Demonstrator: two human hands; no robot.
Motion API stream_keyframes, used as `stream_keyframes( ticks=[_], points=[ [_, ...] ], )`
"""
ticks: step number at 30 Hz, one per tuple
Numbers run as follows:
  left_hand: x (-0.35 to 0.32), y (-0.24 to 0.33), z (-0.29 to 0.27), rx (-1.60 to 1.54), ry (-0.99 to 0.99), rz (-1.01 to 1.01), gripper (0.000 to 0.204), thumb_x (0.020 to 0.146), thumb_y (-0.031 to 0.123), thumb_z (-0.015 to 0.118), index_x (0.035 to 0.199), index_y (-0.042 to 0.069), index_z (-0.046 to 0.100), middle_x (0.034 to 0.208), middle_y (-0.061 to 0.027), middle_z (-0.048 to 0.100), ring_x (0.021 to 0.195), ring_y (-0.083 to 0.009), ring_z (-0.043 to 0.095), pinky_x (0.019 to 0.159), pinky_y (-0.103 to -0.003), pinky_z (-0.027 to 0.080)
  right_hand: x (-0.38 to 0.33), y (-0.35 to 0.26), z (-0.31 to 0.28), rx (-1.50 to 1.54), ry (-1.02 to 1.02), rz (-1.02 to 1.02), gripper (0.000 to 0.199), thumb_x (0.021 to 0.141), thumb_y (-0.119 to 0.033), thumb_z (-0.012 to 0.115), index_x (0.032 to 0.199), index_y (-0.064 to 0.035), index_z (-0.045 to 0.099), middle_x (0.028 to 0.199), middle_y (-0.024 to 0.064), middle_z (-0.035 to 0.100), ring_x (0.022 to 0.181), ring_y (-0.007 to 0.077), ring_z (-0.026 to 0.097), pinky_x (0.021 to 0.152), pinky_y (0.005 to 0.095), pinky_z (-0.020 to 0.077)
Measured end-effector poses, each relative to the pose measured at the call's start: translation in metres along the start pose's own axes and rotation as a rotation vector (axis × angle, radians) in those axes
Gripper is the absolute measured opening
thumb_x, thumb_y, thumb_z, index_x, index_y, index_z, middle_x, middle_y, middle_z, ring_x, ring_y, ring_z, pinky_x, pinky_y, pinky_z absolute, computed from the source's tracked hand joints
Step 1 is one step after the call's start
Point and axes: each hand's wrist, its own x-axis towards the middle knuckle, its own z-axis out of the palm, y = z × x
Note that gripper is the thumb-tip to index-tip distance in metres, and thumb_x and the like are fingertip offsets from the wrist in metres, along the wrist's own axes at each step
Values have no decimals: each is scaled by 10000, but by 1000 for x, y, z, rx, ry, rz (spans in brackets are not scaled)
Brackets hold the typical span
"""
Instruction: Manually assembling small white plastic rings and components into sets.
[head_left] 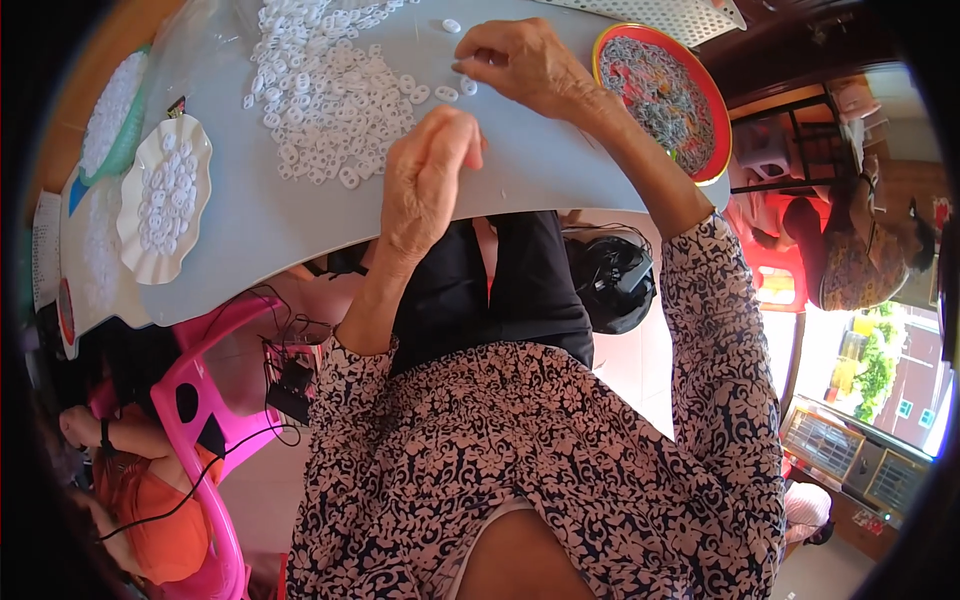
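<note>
Head view: right hand [520, 62] touches white rings [330, 95] near the table edge [300, 245].

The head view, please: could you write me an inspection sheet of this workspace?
Surface: grey table, bare toward its near edge.
Job's things: heap of small white rings; a few loose ones by the right fingertips.
Clutter: white scalloped dish of rings, far left; red-rimmed tray of grey bits, right.
Hands: left hand rests at the heap's edge, fingers curled; right hand pinches at loose rings; whether either holds one is unclear.
Cables: black wires hang under the table to a small black box.
Surroundings: pink plastic chair; other people seated left and right.
</note>
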Motion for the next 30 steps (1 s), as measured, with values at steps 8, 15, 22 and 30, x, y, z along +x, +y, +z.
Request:
stream_keyframes(
  ticks=[8, 15, 22, 30],
  points=[
    [1, -10, -11, -407, 194, 84, 278, 928, 192, 381, 766, -7, 489, 709, -83, 496, 773, -203, 510, 756, -307, 400, 1, 6, 5, -33, 33, -50, 111, 783, -127, 599, 823, -53, 671, 728, 130, 648, 670, 315, 623, 656, 385, 502],
    [4, -8, -22, -409, 324, 175, 319, 930, 227, 347, 767, -14, 477, 682, -94, 495, 767, -222, 510, 801, -338, 420, -10, -18, 5, 30, -47, 1, 116, 773, -110, 587, 812, -43, 673, 716, 143, 643, 675, 323, 625, 651, 386, 501],
    [4, -9, -17, -310, 289, 204, 338, 941, 242, 334, 771, -14, 473, 682, -93, 499, 778, -231, 513, 809, -351, 421, -26, -37, 12, -89, -171, 48, 95, 768, -95, 625, 785, -5, 649, 720, 202, 626, 721, 373, 628, 678, 427, 509],
    [3, -10, -16, -189, 234, 184, 329, 930, 245, 345, 771, -15, 468, 698, -105, 496, 795, -245, 513, 796, -342, 415, -20, -42, 21, -242, -196, 96, 125, 739, -74, 642, 793, 37, 628, 769, 244, 628, 753, 382, 640, 686, 431, 524]
  ],
)
